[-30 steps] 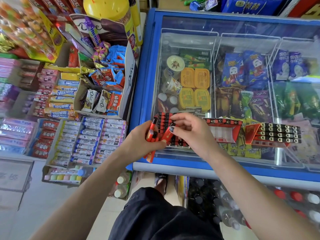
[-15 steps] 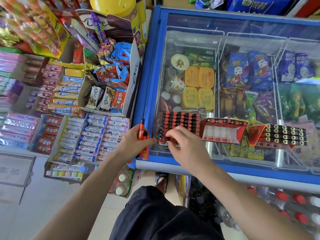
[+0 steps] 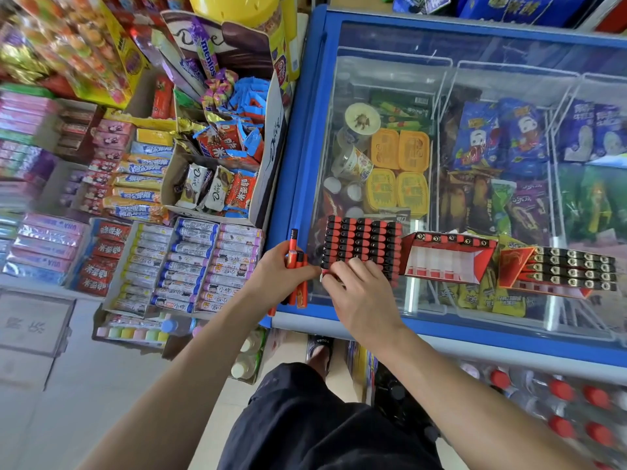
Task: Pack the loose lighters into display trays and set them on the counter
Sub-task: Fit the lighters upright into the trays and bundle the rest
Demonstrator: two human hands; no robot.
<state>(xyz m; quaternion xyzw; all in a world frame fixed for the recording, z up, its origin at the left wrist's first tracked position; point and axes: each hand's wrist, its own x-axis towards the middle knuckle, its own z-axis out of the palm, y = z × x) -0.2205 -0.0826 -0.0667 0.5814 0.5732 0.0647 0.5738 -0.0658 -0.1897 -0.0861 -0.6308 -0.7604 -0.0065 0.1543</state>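
The left hand [image 3: 281, 269] grips a small bundle of red lighters [image 3: 297, 266]: light, stiff, probably slick, best pinched mid-body. Just right of it, the right hand [image 3: 359, 293], fingers curled, presses a lighter into the nearly full display tray [image 3: 363, 245]. Beyond sit a near-empty tray [image 3: 448, 259] and a black-topped full tray [image 3: 570, 269].

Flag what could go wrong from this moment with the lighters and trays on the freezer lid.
1. The left hand grips a loose bundle of red lighters over the blue freezer edge; one could slip to the floor.
2. The right hand presses the near corner of the full red-and-black lighter tray, which may slide on the glass freezer lid.
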